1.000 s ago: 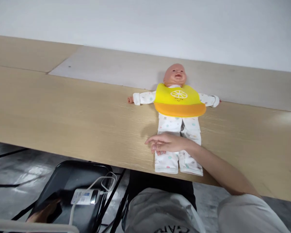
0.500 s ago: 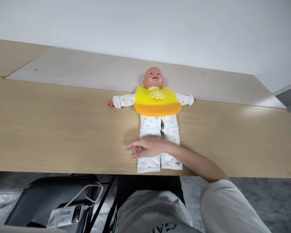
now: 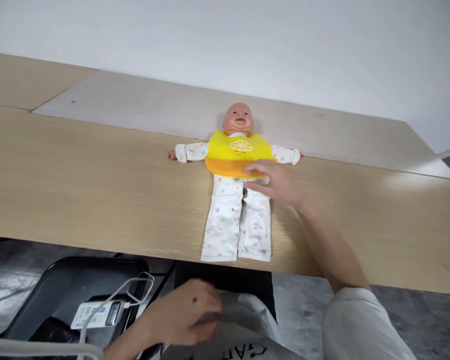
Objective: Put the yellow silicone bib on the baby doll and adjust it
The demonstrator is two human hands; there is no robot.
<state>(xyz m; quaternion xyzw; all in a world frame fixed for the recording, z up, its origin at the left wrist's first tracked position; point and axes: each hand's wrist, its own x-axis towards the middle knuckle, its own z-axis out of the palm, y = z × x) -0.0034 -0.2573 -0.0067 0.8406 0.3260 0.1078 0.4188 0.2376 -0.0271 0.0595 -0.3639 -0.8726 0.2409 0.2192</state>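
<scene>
Now, thumb and fingers apart, a right hand (image 3: 273,182) hovers at the rubbery-looking yellow-and-orange bib (image 3: 225,150) on a plastic-headed, white-clad baby doll (image 3: 223,215) — light edge contact looks wisest — while the left hand (image 3: 187,311), blurred below the doll, defies my reading.

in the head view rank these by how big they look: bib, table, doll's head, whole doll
1. Table
2. Whole doll
3. Bib, partly hidden by the right hand
4. Doll's head
</scene>
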